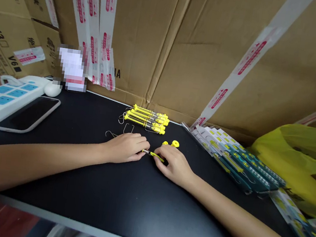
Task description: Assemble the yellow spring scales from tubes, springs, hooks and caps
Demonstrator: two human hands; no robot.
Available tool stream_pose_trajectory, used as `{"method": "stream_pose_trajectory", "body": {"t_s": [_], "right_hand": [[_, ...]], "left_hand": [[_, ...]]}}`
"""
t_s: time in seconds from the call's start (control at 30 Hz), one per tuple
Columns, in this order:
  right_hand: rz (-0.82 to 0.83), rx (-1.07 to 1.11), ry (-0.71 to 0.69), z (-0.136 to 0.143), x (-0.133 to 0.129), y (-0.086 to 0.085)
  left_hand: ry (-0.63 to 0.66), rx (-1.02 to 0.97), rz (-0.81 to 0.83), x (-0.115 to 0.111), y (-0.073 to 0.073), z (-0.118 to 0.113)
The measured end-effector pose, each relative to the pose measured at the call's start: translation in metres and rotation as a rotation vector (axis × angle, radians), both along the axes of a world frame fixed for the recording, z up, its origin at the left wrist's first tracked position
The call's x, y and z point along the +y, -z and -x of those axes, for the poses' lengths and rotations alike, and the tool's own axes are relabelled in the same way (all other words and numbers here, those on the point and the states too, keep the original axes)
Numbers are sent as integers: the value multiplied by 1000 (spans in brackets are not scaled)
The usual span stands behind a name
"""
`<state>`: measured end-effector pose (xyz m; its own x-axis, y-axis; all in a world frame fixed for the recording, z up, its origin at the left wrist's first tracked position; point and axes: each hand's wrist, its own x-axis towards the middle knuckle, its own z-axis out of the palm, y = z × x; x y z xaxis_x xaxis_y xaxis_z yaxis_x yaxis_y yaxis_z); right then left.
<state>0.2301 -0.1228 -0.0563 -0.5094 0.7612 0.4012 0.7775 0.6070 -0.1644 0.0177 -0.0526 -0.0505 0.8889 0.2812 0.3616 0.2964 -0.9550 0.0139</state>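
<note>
Close together over the black table (pixel 122 203), my two hands share a small slim piece, metallic at its left end and yellow at its right. My left hand (pixel 128 148) is closed on the silvery rod part (pixel 146 152). Between the fingertips of my right hand (pixel 175 165) is the thin yellow part (pixel 156 156). Bent wire hooks (pixel 128 128) stick up and out behind my left hand. Just beyond my right hand lie small yellow caps (pixel 175 143). A stack of yellow-and-metal hooked rods (pixel 146 119) rests farther back.
Cardboard (pixel 212 63) with tape walls the back. At left are a phone (pixel 30 114), a white power strip (pixel 11 92) and a white round object (pixel 52 89). Packaged pieces (pixel 235 157) and a yellow plastic bag (pixel 284 160) crowd the right side.
</note>
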Motion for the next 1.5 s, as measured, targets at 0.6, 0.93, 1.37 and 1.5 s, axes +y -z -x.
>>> {"method": "stream_pose_trajectory", "body": {"t_s": [0.6, 0.93, 1.37, 1.5], "right_hand": [[26, -10, -28, -3, -1, 1], [-97, -114, -52, -4, -1, 6], [-2, -170, -153, -4, 0, 4], [112, -82, -112, 0, -3, 2]], "left_hand": [[5, 15, 48, 1, 1, 0], [-2, 32, -14, 1, -1, 1], [73, 32, -118, 1, 2, 1], [102, 29, -146, 1, 1, 1]]}}
